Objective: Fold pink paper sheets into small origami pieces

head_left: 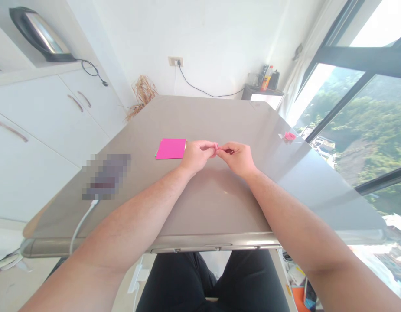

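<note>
My left hand point(197, 155) and right hand point(237, 157) are nearly closed, their fingertips pinching a small pink piece point(216, 147), apparently paper, over the table point(215, 203). From it, a pink-topped stack of square sheets point(171, 148) lies at nine o'clock, just beside my left hand; pink scraps point(289, 136) lie at three o'clock.

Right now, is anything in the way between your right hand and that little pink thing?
No, nothing visible is. The right hand and left hand meet at the little pink thing. The pink-topped stack lies aside, by the left hand.
</note>
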`<state>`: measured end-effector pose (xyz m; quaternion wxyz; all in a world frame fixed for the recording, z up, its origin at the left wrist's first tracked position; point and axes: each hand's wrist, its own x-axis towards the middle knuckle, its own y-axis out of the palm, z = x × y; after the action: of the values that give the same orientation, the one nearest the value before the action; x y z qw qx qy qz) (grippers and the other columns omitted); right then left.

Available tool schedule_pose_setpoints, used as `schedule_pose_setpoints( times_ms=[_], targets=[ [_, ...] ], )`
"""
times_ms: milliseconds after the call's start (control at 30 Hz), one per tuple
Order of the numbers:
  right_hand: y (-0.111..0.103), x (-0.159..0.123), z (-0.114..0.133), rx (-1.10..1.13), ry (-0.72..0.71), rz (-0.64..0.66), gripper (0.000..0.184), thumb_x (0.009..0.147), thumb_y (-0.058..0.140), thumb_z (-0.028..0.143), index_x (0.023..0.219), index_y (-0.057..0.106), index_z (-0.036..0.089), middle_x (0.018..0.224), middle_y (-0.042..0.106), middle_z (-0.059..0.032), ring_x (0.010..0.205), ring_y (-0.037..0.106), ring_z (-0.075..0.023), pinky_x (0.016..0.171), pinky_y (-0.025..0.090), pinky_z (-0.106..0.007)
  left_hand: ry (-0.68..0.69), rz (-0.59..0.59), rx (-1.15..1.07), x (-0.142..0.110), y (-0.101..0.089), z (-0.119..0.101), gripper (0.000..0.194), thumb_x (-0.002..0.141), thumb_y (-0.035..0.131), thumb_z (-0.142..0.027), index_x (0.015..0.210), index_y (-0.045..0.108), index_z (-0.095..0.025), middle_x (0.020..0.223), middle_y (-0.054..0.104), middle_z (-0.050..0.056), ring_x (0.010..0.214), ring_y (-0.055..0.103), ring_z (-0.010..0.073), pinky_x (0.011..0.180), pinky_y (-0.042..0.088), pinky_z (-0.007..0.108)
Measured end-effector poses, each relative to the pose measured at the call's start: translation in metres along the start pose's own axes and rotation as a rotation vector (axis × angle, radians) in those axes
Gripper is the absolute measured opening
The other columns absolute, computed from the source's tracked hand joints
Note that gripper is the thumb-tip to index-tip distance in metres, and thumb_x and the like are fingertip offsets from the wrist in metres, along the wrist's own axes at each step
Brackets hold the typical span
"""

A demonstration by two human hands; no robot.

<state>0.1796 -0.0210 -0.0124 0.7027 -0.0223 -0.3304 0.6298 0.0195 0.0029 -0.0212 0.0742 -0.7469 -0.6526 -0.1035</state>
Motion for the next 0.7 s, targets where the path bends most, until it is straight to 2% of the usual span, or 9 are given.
schedule_pose_setpoints(
  times_ms=[267, 367, 467, 567, 700],
  targets=[
    [0.0004, -0.0008, 0.0010, 0.113, 0.058, 0.069, 0.013, 0.078, 0.072, 0.035, 0.078, 0.077, 0.024, 0.076, 0.075, -0.0008, 0.069, 0.063, -0.0158, 0.066, 0.049, -0.030, 0.070, -0.027, 0.210, 0.0003, -0.0031, -0.0026, 0.009, 0.079, 0.069, -0.023, 0.084, 0.075, -0.018, 0.078, 0.076, 0.003, 0.070, 0.072, 0.0169, 0.073, 0.060, 0.033],
    [-0.0005, 0.0013, 0.0009, 0.137, 0.110, 0.054, 0.012, 0.074, 0.073, 0.033, 0.076, 0.076, 0.022, 0.072, 0.073, -0.0008, 0.066, 0.062, -0.0150, 0.065, 0.049, -0.030, 0.101, 0.030, 0.254, -0.0024, -0.0030, -0.0062, 0.011, 0.079, 0.069, -0.021, 0.088, 0.075, -0.018, 0.086, 0.077, 0.004, 0.081, 0.073, 0.0190, 0.082, 0.060, 0.036],
    [-0.0022, 0.0035, 0.0020, 0.146, 0.148, 0.023, 0.013, 0.070, 0.075, 0.032, 0.075, 0.074, 0.020, 0.072, 0.072, -0.0014, 0.065, 0.062, -0.0147, 0.065, 0.050, -0.030, 0.134, 0.095, 0.297, -0.0047, -0.0034, -0.0079, 0.023, 0.077, 0.074, -0.023, 0.100, 0.075, -0.019, 0.096, 0.078, 0.006, 0.093, 0.074, 0.0226, 0.089, 0.058, 0.038],
    [-0.0039, 0.0042, 0.0033, 0.181, 0.175, 0.033, 0.016, 0.070, 0.076, 0.033, 0.078, 0.074, 0.019, 0.073, 0.072, -0.0022, 0.063, 0.062, -0.0147, 0.064, 0.051, -0.031, 0.147, 0.129, 0.283, -0.0060, -0.0037, -0.0077, 0.029, 0.077, 0.075, -0.026, 0.105, 0.072, -0.018, 0.096, 0.078, 0.008, 0.094, 0.075, 0.0239, 0.088, 0.059, 0.039],
    [-0.0047, 0.0036, 0.0034, 0.219, 0.166, 0.054, 0.021, 0.071, 0.077, 0.037, 0.080, 0.073, 0.019, 0.074, 0.072, -0.0027, 0.062, 0.063, -0.0150, 0.062, 0.051, -0.031, 0.168, 0.113, 0.321, -0.0070, -0.0030, -0.0072, 0.026, 0.078, 0.075, -0.026, 0.103, 0.071, -0.019, 0.095, 0.078, 0.007, 0.092, 0.075, 0.0235, 0.087, 0.059, 0.039]
  ],
)
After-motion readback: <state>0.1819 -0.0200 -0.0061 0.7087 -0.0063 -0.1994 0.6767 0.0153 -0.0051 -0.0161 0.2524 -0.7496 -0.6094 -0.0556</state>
